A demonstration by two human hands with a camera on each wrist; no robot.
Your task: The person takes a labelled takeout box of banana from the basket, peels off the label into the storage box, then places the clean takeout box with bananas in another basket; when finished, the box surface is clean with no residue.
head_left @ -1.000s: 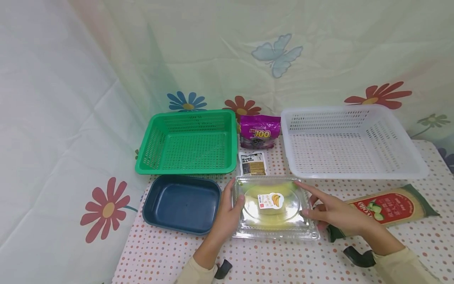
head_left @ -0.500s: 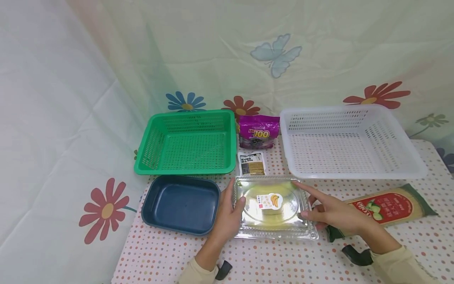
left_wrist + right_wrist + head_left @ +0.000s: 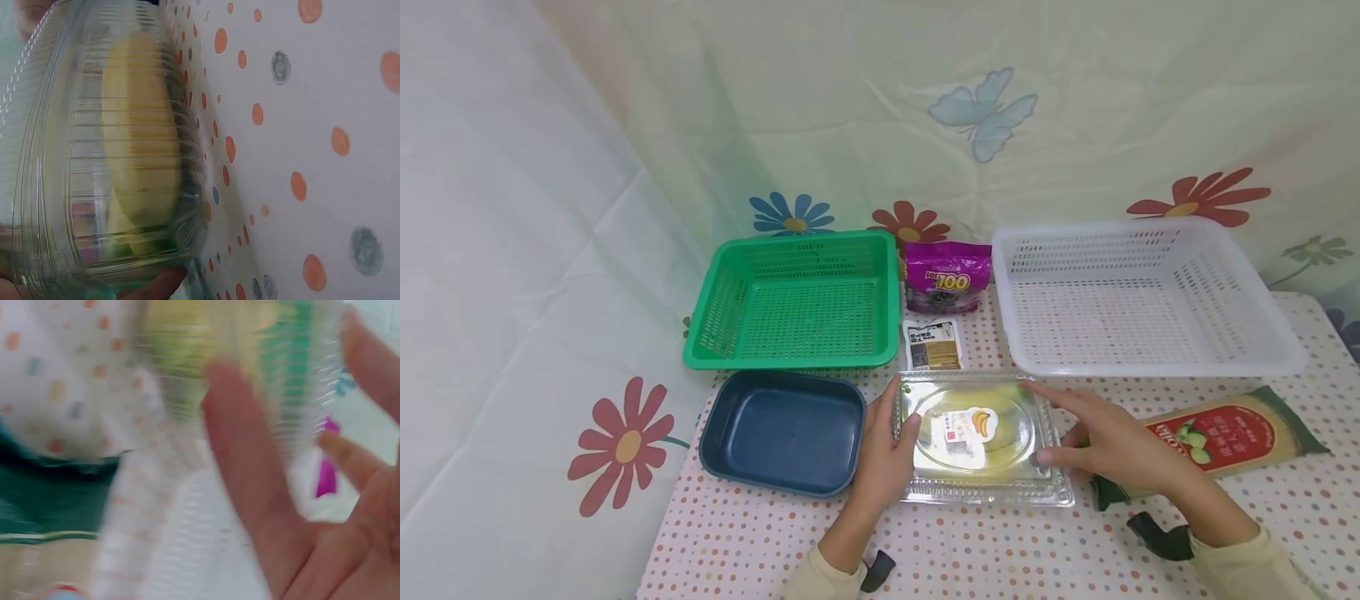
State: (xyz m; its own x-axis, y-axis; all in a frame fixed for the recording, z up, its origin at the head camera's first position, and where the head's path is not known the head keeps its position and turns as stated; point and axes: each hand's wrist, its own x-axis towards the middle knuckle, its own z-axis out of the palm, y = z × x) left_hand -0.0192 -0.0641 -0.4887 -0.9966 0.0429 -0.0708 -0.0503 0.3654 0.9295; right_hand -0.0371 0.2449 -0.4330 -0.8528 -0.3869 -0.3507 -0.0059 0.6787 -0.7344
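Observation:
A clear plastic clamshell box with yellow bananas and a banana sticker lies on the dotted table between both hands. My left hand grips its left side, thumb over the lid. My right hand holds the right side, index finger stretched along the far corner and thumb on the lid. The left wrist view shows the ribbed box with a banana inside and a fingertip under its edge. The right wrist view is blurred: spread fingers against the box.
A green basket and a white basket stand at the back, with a purple bag and a small dark packet between them. A blue tray sits left of the box. A long green-and-red packet lies right.
The box has shifted a little: its sticker now sits lower and more tilted. My right hand has moved slightly over the lid. The left hand keeps its hold.

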